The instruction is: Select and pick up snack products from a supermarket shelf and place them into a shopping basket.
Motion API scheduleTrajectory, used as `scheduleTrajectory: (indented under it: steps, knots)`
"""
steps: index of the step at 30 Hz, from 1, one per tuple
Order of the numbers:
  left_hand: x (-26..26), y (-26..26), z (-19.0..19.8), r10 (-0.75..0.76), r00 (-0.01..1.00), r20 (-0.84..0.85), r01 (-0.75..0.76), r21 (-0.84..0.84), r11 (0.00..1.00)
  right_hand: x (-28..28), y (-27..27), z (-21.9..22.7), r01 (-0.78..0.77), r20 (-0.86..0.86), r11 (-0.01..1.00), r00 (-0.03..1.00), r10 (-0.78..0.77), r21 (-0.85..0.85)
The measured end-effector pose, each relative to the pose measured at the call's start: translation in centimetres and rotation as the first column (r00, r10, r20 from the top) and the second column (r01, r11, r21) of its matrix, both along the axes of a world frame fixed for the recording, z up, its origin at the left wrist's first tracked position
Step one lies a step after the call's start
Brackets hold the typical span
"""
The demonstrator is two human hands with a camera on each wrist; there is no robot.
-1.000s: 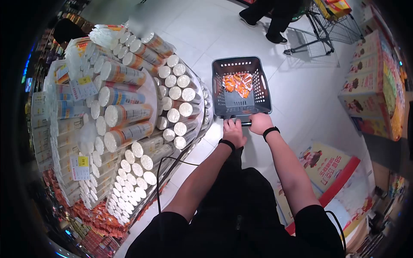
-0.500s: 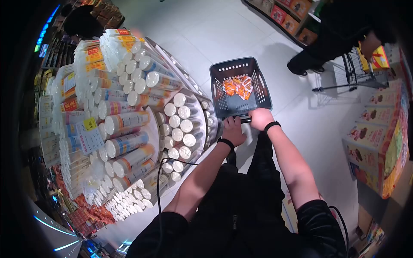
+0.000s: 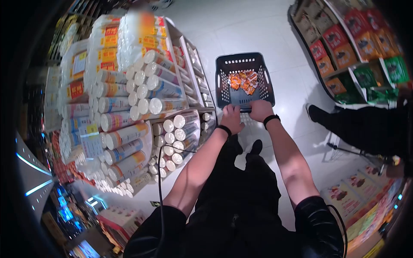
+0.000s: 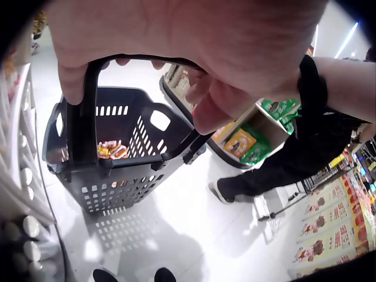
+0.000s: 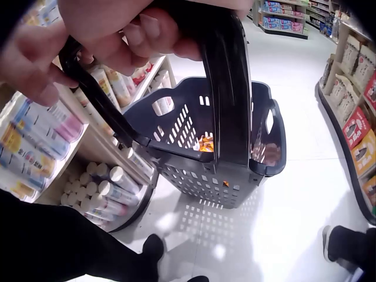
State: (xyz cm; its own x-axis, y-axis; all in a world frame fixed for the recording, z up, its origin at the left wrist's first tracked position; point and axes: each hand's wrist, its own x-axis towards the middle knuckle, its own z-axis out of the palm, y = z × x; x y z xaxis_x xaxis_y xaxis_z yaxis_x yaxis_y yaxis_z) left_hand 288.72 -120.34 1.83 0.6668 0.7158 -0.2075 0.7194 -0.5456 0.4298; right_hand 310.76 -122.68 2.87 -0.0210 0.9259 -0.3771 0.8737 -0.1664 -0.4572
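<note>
Seen from above, a person in dark clothing stood on a pale tiled floor (image 3: 266,38), both bare forearms stretched forward. A black band circled each wrist. The left hand (image 3: 232,118) and the right hand (image 3: 260,109) sat side by side, almost touching, on the handle (image 3: 245,110) of a dark plastic shopping basket (image 3: 223,92). Both hands were closed around that handle: the wrist views showed the fingers of each curled over the black bar, the left hand (image 4: 176,41) near one end and the right hand (image 5: 135,29) near the other.

The basket (image 4: 126,182) hung in front of the person, just above the floor, its slotted walls casting a dotted shadow below. Inside it lay a small heap of orange snack packets (image 3: 243,81).

To the person's left, close beside the basket, rose a rounded display of stacked tubes (image 3: 142,107) with white round caps, with yellow price tags. Farther off to the right stood shelves of boxed goods (image 3: 344,38), and another person's dark-trousered legs (image 3: 357,127) crossed the floor there.
</note>
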Motion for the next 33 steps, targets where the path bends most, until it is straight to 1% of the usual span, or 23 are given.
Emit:
scheduleTrajectory:
  steps: [2, 4, 6, 8, 10, 12, 14, 15, 16, 18, 21, 24, 25, 26, 28, 29, 30, 31, 33]
  knots:
    - [2.4, 2.7, 0.0, 0.044, 0.999, 0.018, -0.044, 0.001, 0.999, 2.1, 4.0, 1.3, 0.014, 0.006, 0.998, 1.0, -0.014, -0.069]
    - [4.6, 5.8, 0.0, 0.138, 0.984, 0.113, -0.13, -0.079, 0.988, 4.1, 8.1, 0.0, 0.007, 0.031, 0.999, 1.0, -0.006, -0.035]
    - [6.2, 7.8, 1.8, 0.163, 0.96, 0.228, -0.175, 0.031, 0.984, 6.1, 12.0, -0.4, -0.008, 0.079, 1.0, 0.997, 0.009, -0.014]
    - [6.7, 10.1, 3.6, 0.193, 0.899, 0.394, -0.161, -0.111, 0.981, 8.5, 16.2, -1.6, -0.004, 0.031, 1.0, 1.0, 0.005, -0.012]
    - [7.0, 11.1, 5.4, 0.268, 0.839, 0.474, -0.154, -0.266, 0.952, 10.9, 19.9, -1.8, -0.059, 0.014, 0.998, 0.998, 0.06, -0.028]
    - [6.8, 11.8, 5.3, 0.317, 0.82, 0.476, -0.145, -0.364, 0.92, 13.2, 23.3, -2.3, -0.074, 0.008, 0.996, 0.997, 0.075, -0.048]
    - [6.1, 13.4, 5.6, 0.352, 0.851, 0.389, -0.079, -0.568, 0.819, 15.3, 26.6, -3.4, -0.09, 0.042, 0.992, 0.995, 0.094, -0.092]
    - [6.4, 13.7, 4.7, 0.361, 0.867, 0.343, -0.117, -0.564, 0.818, 15.8, 28.2, -3.4, -0.106, 0.055, 0.991, 0.992, 0.111, -0.085]
    - [5.9, 14.5, 4.7, 0.389, 0.871, 0.301, -0.157, -0.58, 0.8, 16.1, 30.4, -3.7, -0.123, 0.121, 0.977, 0.982, 0.145, -0.173]
    - [5.0, 16.4, 4.3, 0.378, 0.899, 0.223, -0.176, -0.606, 0.776, 16.3, 33.3, -3.5, -0.138, 0.111, 0.984, 0.982, 0.15, -0.111]
    - [4.2, 19.2, 3.7, 0.482, 0.867, 0.126, -0.296, -0.649, 0.701, 16.1, 38.5, -3.5, -0.206, 0.064, 0.968, 0.974, 0.217, -0.145]
    - [5.2, 21.8, 1.3, 0.576, 0.814, 0.074, -0.395, -0.657, 0.642, 14.3, 43.6, -2.7, -0.257, -0.001, 0.947, 0.965, 0.261, -0.195]
    - [5.1, 23.0, 1.9, 0.588, 0.807, 0.052, -0.404, -0.677, 0.615, 14.3, 45.2, -3.4, -0.265, 0.014, 0.946, 0.962, 0.272, -0.187]
    - [5.6, 24.1, 1.9, 0.612, 0.79, 0.036, -0.426, -0.686, 0.59, 14.7, 46.6, -3.9, -0.276, -0.012, 0.952, 0.961, 0.277, -0.133]
    - [6.4, 25.7, 1.5, 0.636, 0.772, 0.008, -0.456, -0.69, 0.562, 15.8, 49.2, -4.9, -0.28, -0.002, 0.951, 0.96, 0.282, -0.13]
    - [7.1, 26.5, 1.2, 0.648, 0.761, -0.038, -0.488, -0.693, 0.531, 16.7, 50.3, -5.2, -0.231, -0.067, 0.965, 0.972, 0.224, -0.125]
    - [7.7, 26.8, -0.2, 0.677, 0.736, -0.018, -0.512, -0.669, 0.539, 17.5, 51.5, -5.7, -0.197, -0.133, 0.972, 0.975, 0.18, -0.128]
    - [8.2, 27.1, -0.8, 0.733, 0.68, -0.014, -0.552, -0.668, 0.499, 18.6, 52.9, -5.6, -0.168, -0.189, 0.976, 0.972, 0.142, -0.135]
    - [9.3, 26.9, -1.4, 0.831, 0.556, -0.022, -0.628, -0.666, 0.403, 21.1, 56.6, -4.6, -0.13, -0.192, 0.983, 0.976, 0.104, -0.13]
